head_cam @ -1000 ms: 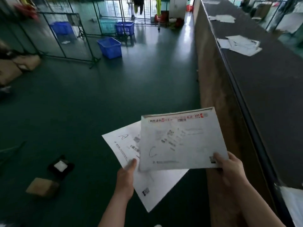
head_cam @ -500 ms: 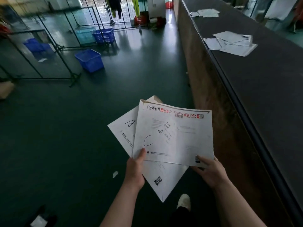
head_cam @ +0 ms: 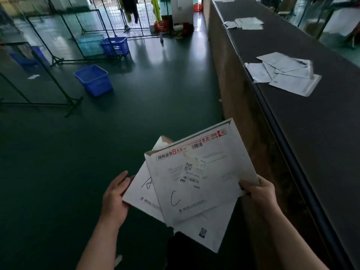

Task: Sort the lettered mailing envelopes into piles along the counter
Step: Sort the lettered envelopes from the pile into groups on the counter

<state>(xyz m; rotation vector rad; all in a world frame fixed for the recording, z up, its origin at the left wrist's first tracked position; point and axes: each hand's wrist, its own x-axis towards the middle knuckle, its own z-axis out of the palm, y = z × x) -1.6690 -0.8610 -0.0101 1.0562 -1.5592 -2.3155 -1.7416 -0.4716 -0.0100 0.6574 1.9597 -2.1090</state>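
I hold white mailing envelopes in front of me, above the floor and left of the counter. The top envelope (head_cam: pixel 196 176) carries a handwritten C and a red printed strip. My right hand (head_cam: pixel 257 191) pinches its right edge. Under it lies an envelope marked A (head_cam: pixel 144 190), which my left hand (head_cam: pixel 115 199) grips at its left edge, thumb on top. A third envelope (head_cam: pixel 206 228) sticks out below them. On the dark counter (head_cam: pixel 311 133) at right lies a pile of white envelopes (head_cam: pixel 282 73), and a second pile (head_cam: pixel 245 23) lies farther along.
The counter's wooden front (head_cam: pixel 239 106) runs along my right side. On the green floor stand a blue basket (head_cam: pixel 93 79), more baskets (head_cam: pixel 115 45) and black wire racks (head_cam: pixel 58 61) at left and at the back.
The view has moved forward along the counter, so the envelope piles appear nearer. The C envelope has tilted, its right end raised. My left hand's grip has shifted to the A envelope's edge.
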